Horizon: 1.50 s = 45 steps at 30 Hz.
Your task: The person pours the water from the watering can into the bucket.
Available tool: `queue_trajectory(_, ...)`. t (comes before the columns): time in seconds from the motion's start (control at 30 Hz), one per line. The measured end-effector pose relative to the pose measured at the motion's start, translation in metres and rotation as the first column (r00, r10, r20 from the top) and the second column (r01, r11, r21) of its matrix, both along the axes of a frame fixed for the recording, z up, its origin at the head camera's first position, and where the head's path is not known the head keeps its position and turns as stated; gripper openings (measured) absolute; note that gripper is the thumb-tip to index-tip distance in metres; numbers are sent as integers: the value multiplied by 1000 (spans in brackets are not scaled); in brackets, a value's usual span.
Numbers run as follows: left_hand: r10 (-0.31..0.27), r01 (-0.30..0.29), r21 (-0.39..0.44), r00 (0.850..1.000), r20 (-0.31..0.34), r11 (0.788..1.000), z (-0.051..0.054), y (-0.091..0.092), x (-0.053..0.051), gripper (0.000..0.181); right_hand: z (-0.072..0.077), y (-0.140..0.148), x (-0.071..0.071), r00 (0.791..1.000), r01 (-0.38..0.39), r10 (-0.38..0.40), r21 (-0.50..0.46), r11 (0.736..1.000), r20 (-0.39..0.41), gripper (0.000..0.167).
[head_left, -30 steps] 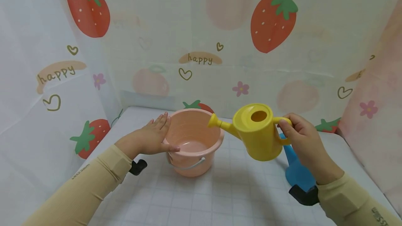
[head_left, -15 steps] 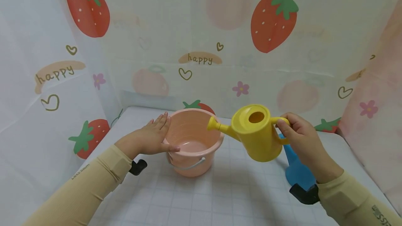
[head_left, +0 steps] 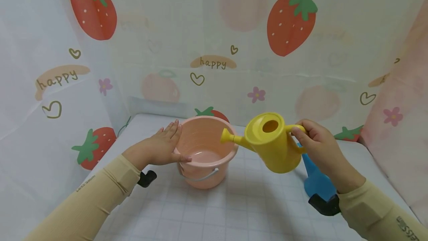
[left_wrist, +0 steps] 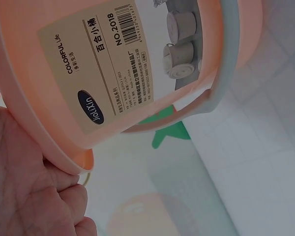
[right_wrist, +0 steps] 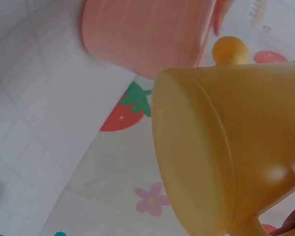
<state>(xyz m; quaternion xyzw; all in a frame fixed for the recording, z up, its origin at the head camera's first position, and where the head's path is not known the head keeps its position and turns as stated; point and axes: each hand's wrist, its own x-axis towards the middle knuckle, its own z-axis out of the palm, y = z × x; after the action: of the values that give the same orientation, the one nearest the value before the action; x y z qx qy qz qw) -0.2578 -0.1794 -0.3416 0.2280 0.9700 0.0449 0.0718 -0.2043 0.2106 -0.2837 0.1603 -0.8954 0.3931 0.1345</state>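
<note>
A peach plastic bucket [head_left: 207, 177] with a grey handle stands upright on the table. My left hand [head_left: 161, 147] rests against its left rim, fingers straight and spread, thumb over the front of the rim. In the left wrist view, the palm [left_wrist: 19, 182] touches the rim beside the bucket's printed label [left_wrist: 96, 64]. My right hand [head_left: 322, 153] grips the handle of a yellow watering can [head_left: 275, 151], raised off the table. The can tilts left, and its spout [head_left: 230, 137] reaches over the bucket's right rim. No water shows at the spout.
Behind my right hand stands a blue object [head_left: 317, 183], tapering to a narrow top and partly hidden. The white table [head_left: 200, 218] has a faint grid. Cloth walls with strawberry prints [head_left: 291, 25] close in the back and both sides.
The watering can has tipped slightly further to the left, its top dipping and its spout lowering a little. My left hand and the bucket have stayed in place.
</note>
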Motion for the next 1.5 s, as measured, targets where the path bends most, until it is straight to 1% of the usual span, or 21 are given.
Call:
queue_trajectory(0.13,2,-2,-3,1000,4,1000,0,0,-1,117,2,0,0,1000,8,-8,19,1000,8,33)
queue_trajectory(0.37,2,-2,-4,1000,6,1000,-1,0,-2,116,3,0,-2,1000,-3,3,12,1000,16,32)
queue_trajectory(0.83,1,-1,10,1000,4,1000,-2,0,-3,112,10,-1,-5,1000,12,-13,73,997,24,34)
queue_trajectory(1.13,-6,6,2,1000,-1,1000,-1,1,-3,113,12,-2,-5,999,-2,-1,63,998,35,34)
queue_trajectory(1.37,-11,11,6,1000,-3,1000,0,2,-3,112,13,-3,-6,1000,-30,29,65,997,10,31)
queue_trajectory(1.5,-11,11,-4,1000,-6,1000,-2,2,-5,115,14,-5,-8,999,-47,46,69,997,15,31)
